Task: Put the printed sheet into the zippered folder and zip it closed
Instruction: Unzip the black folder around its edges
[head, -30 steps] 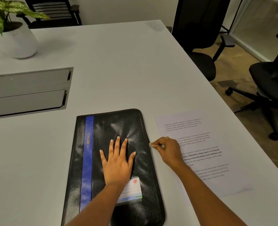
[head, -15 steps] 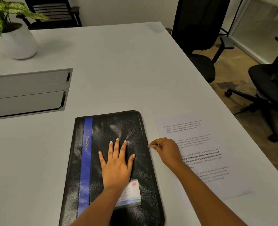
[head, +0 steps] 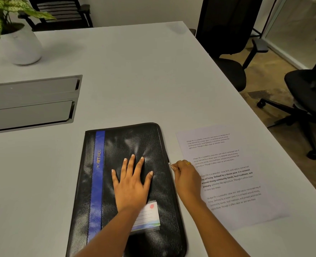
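Clutter around you is light. A grey flap panel (head: pixel 33 102) is set in the counter (head: pixel 135 71) to your left, and a white pot (head: pixel 21 47) with a leafy plant (head: pixel 3 13) stands in the far left corner, both well apart from the work.

The black folder (head: pixel 120 145) lies flat in front of you. It has a blue stripe (head: pixel 97 173) down its left side and a label card (head: pixel 149 214) partly under your left wrist. Your left hand (head: pixel 131 184) is spread flat on the cover, fingers straight, pressing down. Your right hand (head: pixel 187 178), with a ring (head: pixel 188 163) on it, pinches the zipper pull (head: pixel 170 165) about halfway along the folder's right edge.

The printed sheet (head: pixel 233 199) lies outside the folder, just to its right on the counter, text up. Your right hand and forearm cover part of the sheet's left edge.

The counter is a plain white top. 2 black office chairs (head: pixel 227 43) (head: pixel 309 86) stand to the right on a brown floor, and 1 dark slatted chair (head: pixel 60 13) sits at the far end against a pale wall.
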`<state>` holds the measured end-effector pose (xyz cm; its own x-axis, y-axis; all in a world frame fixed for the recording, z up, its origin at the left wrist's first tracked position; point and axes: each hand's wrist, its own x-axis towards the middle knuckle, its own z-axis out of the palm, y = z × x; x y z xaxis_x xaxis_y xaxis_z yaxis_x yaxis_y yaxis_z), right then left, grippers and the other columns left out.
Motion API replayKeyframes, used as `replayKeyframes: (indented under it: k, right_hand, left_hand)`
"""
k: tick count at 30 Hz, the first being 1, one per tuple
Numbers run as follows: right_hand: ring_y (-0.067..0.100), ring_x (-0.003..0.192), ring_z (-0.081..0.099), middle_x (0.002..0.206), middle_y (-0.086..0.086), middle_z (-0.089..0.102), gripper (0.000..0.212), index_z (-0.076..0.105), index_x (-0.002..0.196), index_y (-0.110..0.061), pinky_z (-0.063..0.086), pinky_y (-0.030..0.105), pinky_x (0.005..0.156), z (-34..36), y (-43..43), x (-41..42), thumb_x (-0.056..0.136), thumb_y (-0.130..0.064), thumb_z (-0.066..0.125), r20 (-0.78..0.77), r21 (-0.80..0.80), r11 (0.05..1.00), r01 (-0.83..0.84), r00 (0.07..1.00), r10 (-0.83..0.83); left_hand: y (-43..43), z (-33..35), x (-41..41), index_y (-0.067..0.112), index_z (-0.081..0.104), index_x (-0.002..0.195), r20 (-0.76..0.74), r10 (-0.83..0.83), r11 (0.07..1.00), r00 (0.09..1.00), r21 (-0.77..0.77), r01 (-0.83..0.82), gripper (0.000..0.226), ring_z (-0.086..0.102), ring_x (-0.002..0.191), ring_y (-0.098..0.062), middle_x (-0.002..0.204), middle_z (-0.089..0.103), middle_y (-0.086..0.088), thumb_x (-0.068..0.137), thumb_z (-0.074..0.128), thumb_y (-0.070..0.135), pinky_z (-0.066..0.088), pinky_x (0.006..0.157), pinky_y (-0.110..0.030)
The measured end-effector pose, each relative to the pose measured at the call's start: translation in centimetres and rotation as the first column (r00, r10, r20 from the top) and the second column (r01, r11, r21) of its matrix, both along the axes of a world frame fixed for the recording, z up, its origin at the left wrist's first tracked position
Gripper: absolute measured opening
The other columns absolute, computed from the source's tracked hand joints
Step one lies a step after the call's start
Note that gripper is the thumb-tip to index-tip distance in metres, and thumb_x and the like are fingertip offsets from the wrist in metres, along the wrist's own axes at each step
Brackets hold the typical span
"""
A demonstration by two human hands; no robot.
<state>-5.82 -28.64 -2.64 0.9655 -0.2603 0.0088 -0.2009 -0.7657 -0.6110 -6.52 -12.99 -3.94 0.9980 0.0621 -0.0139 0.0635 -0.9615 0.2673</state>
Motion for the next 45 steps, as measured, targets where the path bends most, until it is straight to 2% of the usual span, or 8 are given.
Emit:
replayKeyframes:
  k: [16,22,28,32,36,39,43,45]
  right_hand:
    - [0.021,0.081,0.062,0.088,0.006,0.071,0.018,0.071,0.091,-0.010,0.036,0.022,0.065,0.1,-0.1,-0.7,0.090,-0.018,0.055,0.076,0.072,0.997,0.033,0.996,-0.039]
    - [0.023,0.077,0.064,0.084,0.007,0.072,0.015,0.073,0.088,-0.010,0.042,0.025,0.066,0.4,-0.6,-0.6,0.087,-0.017,0.060,0.098,0.091,0.996,-0.001,0.995,-0.008]
    - [0.015,0.075,0.059,0.090,0.008,0.071,0.017,0.071,0.094,-0.013,0.043,0.024,0.067,1.1,-2.2,1.2,0.087,-0.024,0.060,-0.075,0.100,0.980,-0.174,0.980,0.182]
    - [0.028,0.088,0.060,0.098,0.013,0.066,0.018,0.061,0.094,-0.008,0.043,0.031,0.072,1.8,-2.4,2.9,0.092,-0.023,0.051,-0.263,0.032,0.932,-0.361,0.897,0.356]
    - [0.034,0.090,0.059,0.100,0.019,0.062,0.024,0.045,0.078,-0.011,0.036,0.031,0.068,2.4,-2.4,3.7,0.097,-0.026,0.040,-0.432,-0.057,0.853,-0.518,0.784,0.446]
    - [0.036,0.089,0.060,0.100,0.019,0.064,0.037,0.036,0.061,-0.014,0.037,0.032,0.068,2.9,-2.4,3.9,0.097,-0.021,0.033,-0.490,-0.156,0.771,-0.617,0.726,0.482]
    - [0.029,0.071,0.053,0.084,0.016,0.063,0.037,0.046,0.064,-0.013,0.034,0.031,0.063,2.9,-2.6,3.6,0.097,-0.018,0.031,-0.445,-0.204,0.714,-0.670,0.713,0.541]
    - [0.024,0.066,0.046,0.061,0.005,0.046,0.045,0.028,0.054,-0.023,0.031,0.030,0.062,2.7,-3.1,3.4,0.099,-0.023,0.030,-0.412,-0.212,0.699,-0.683,0.711,0.570]
  left_hand:
    - [0.0,0.0,0.0,0.044,0.017,0.143,0.005,0.009,1.000,1.000,-0.014,-0.009,0.060,0.001,0.145,-0.009,0.156,0.012,0.013,0.086,0.017,0.065,-0.006,0.116,-0.045]
    - [0.0,0.1,0.0,0.043,0.015,0.143,-0.005,0.001,1.000,1.000,-0.004,-0.001,0.060,0.000,0.145,-0.010,0.157,0.010,0.012,0.087,0.016,0.065,-0.007,0.116,-0.046]
    - [0.0,0.2,0.0,0.043,0.014,0.144,-0.015,-0.010,1.000,1.000,-0.003,0.010,0.059,-0.001,0.146,-0.012,0.157,0.008,0.011,0.088,0.017,0.063,-0.007,0.115,-0.047]
    - [0.0,0.3,0.0,0.041,0.016,0.144,-0.011,-0.014,1.000,1.000,-0.010,0.014,0.058,0.000,0.146,-0.012,0.157,0.009,0.010,0.090,0.021,0.061,-0.007,0.115,-0.048]
    - [-0.1,0.4,0.0,0.042,0.016,0.144,-0.012,-0.011,1.000,1.000,-0.019,0.010,0.058,-0.001,0.146,-0.012,0.157,0.009,0.010,0.090,0.023,0.061,-0.007,0.115,-0.048]
    - [-0.1,0.4,0.0,0.043,0.014,0.144,-0.017,-0.009,1.000,1.000,-0.005,0.009,0.058,-0.002,0.145,-0.011,0.157,0.008,0.011,0.089,0.021,0.062,-0.007,0.115,-0.048]
    - [0.0,0.3,-0.1,0.043,0.016,0.143,-0.008,-0.005,1.000,1.000,-0.011,0.004,0.058,0.000,0.146,-0.011,0.157,0.010,0.011,0.089,0.022,0.062,-0.006,0.116,-0.048]
    - [-0.1,0.3,0.0,0.043,0.017,0.143,-0.006,-0.002,1.000,1.000,-0.019,0.001,0.058,0.000,0.146,-0.011,0.157,0.010,0.011,0.089,0.022,0.063,-0.006,0.116,-0.047]
